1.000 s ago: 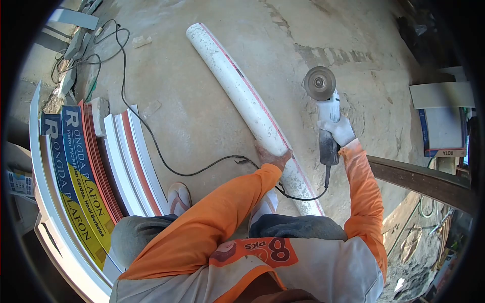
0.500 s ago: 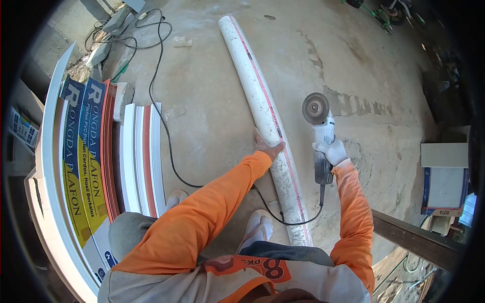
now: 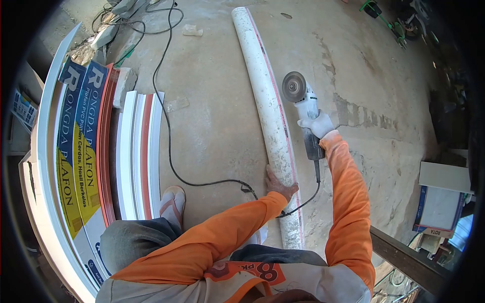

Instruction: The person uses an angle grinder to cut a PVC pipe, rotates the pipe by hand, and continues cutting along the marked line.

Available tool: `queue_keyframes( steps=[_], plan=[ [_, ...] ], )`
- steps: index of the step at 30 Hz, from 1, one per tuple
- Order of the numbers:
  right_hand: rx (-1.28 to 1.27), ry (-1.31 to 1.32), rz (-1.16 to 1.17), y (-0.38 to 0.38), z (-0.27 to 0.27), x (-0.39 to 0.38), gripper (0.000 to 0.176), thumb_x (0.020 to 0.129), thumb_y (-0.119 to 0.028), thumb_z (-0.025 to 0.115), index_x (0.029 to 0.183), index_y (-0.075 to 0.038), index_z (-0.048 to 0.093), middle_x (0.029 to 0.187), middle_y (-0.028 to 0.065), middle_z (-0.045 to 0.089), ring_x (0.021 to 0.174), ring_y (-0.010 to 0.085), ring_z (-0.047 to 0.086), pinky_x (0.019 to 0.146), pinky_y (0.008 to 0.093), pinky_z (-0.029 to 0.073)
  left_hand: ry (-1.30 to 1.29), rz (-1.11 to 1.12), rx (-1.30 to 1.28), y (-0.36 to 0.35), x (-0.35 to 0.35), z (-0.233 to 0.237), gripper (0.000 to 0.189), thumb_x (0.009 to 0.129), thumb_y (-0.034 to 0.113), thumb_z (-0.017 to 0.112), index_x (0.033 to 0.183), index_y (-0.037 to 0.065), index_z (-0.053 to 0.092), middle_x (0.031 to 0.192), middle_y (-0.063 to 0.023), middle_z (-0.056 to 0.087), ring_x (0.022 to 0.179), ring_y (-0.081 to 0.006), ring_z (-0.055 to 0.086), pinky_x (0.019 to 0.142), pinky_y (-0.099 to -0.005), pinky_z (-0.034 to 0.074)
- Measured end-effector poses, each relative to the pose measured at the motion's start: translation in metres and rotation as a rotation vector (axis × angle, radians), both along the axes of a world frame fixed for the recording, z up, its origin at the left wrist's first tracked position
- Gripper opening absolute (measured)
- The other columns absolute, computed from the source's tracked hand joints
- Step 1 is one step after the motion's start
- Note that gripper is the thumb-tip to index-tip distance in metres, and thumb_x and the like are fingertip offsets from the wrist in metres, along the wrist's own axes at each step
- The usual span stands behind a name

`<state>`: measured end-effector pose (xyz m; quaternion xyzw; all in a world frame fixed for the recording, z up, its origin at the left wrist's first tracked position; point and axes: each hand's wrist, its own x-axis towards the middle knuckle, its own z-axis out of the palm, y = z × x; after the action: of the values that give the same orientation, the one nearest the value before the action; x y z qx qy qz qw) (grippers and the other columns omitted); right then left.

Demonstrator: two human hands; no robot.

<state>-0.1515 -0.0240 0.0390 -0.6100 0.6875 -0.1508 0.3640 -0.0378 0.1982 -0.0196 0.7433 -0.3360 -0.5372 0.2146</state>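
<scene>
A long white pipe (image 3: 260,83) with a red printed stripe lies on the floor in front of me, its surface speckled with dirt. My left hand (image 3: 280,185), bare, grips the pipe near its close end, fingers over the top. In a white glove, my right hand (image 3: 318,124) is closed around the body of an angle grinder (image 3: 309,107). The grinder's round disc (image 3: 294,87) is just right of the pipe, apart from it. Its black cord (image 3: 303,204) loops down and crosses at the pipe near my left hand.
Boxed ceiling panels (image 3: 83,146) and white trim strips (image 3: 134,156) stand at my left. A power cable (image 3: 169,146) runs along the concrete floor. To the right are a wooden beam (image 3: 404,255) and a tile box (image 3: 438,207). My sandalled foot (image 3: 173,202) is left of the pipe.
My left hand has slid along the pipe toward my body. The grinder has come closer to the pipe, its disc tilted left. My left foot now shows more, and the view has shifted.
</scene>
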Motion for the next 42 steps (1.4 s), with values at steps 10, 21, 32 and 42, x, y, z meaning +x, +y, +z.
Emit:
queue_keyframes(
  steps=[10, 21, 32, 42],
  plan=[
    [0.006, 0.003, -0.005, -0.036, -0.007, 0.020, 0.071, 0.057, -0.036, 0.080, 0.107, 0.009, 0.059, 0.096, 0.0188, 0.066, 0.085, 0.0272, 0.065, 0.074, 0.0350, 0.051, 0.177, 0.058, -0.035, 0.016, 0.005, -0.018, 0.131, 0.059, 0.035, 0.084, 0.145, 0.004, -0.008, 0.143, -0.0273, 0.026, 0.132, -0.0381, 0.032, 0.110, -0.0398, 0.029],
    [0.060, -0.030, 0.025, -0.059, -0.008, 0.037, 0.073, 0.056, -0.039, 0.080, 0.108, 0.009, 0.059, 0.099, 0.0211, 0.066, 0.090, 0.0295, 0.065, 0.079, 0.0357, 0.050, 0.213, 0.087, -0.036, 0.021, 0.004, -0.028, 0.120, 0.059, 0.032, 0.085, 0.142, 0.003, 0.002, 0.138, -0.0260, 0.033, 0.128, -0.0365, 0.036, 0.108, -0.0394, 0.030],
    [0.064, 0.055, 0.065, -0.063, -0.018, 0.032, 0.077, 0.055, -0.043, 0.080, 0.108, 0.008, 0.059, 0.102, 0.0233, 0.065, 0.094, 0.0322, 0.064, 0.082, 0.0371, 0.049, 0.216, 0.108, -0.081, 0.022, 0.006, -0.022, 0.119, 0.058, 0.033, 0.086, 0.141, 0.003, 0.007, 0.136, -0.0253, 0.035, 0.127, -0.0377, 0.038, 0.108, -0.0402, 0.031],
    [0.046, 0.045, 0.091, -0.065, -0.009, 0.038, 0.074, 0.057, -0.036, 0.079, 0.110, 0.010, 0.057, 0.099, 0.0206, 0.065, 0.089, 0.0271, 0.064, 0.078, 0.0346, 0.050, 0.178, 0.047, -0.036, 0.021, 0.006, -0.028, 0.119, 0.059, 0.035, 0.085, 0.141, 0.002, 0.005, 0.138, -0.0261, 0.032, 0.129, -0.0379, 0.035, 0.109, -0.0404, 0.029]
  ],
)
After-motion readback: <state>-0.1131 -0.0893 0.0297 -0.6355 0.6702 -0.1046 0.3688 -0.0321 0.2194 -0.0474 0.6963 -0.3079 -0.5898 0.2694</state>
